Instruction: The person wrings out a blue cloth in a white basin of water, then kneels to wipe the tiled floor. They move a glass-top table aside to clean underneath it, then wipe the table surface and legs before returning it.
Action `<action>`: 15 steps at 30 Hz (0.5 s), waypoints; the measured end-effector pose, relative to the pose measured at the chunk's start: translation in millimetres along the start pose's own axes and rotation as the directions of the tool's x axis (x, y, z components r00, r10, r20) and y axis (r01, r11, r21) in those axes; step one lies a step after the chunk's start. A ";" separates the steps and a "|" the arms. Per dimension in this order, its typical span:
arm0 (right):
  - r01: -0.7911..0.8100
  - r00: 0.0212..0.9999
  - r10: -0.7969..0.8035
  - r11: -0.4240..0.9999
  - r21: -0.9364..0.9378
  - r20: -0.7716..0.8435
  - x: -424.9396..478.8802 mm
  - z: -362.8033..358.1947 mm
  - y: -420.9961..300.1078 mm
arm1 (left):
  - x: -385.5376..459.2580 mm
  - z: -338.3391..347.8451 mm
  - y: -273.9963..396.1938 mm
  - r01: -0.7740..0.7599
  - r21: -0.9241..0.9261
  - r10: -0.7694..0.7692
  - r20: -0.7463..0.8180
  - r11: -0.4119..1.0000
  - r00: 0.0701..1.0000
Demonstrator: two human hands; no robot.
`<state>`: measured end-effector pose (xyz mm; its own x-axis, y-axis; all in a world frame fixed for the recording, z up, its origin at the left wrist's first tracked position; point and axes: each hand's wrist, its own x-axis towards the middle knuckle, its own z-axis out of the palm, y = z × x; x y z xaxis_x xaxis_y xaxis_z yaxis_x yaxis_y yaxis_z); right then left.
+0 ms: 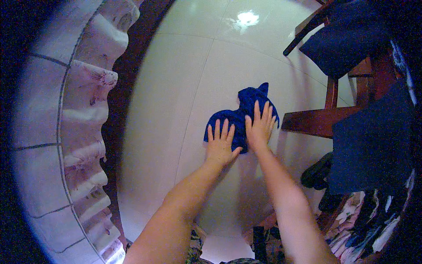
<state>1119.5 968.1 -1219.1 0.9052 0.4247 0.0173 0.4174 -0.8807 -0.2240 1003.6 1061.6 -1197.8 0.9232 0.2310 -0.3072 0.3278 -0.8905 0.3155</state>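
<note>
A crumpled dark blue cloth [242,115] lies on the pale tiled floor [165,99] before me. My left hand [221,145] rests palm down on its near left part, fingers spread. On the right part of the cloth my right hand [261,127] also lies flat, fingers apart and pointing away from me. Both palms press over the fabric without grasping it. The cloth's far end rises in a small pointed fold beyond my right fingers. What lies beneath the palms is hidden.
At the left hangs a ruffled, patterned bed skirt [89,115] along a bed's edge. Dark wooden furniture [308,123] stands close on the right, draped with dark blue fabric [372,145]. Piled clothes [366,227] sit at the lower right. Light reflects off the far floor.
</note>
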 end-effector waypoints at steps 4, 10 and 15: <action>-0.011 0.996 0.013 1.000 -0.022 0.089 -30.6 14.9 -3.0 | -9.2 3.6 -16.0 -0.168 0.035 0.165 0.082 0.985 0.983; -0.049 0.845 0.084 0.996 -0.079 0.529 -44.3 9.9 -44.2 | -31.7 -6.0 -63.6 -0.250 0.220 0.126 0.460 0.943 0.879; -0.205 0.558 0.113 0.979 0.005 0.822 -71.1 17.3 -58.7 | -30.2 -11.5 -72.5 -0.043 0.191 -0.117 0.749 0.981 0.652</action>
<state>1029.3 993.2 -1224.1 0.4871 0.3099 -0.8165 0.2224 -0.9481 -0.2272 954.3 1123.6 -1201.1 0.4132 -0.0385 -0.9098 0.2435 -0.9581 0.1511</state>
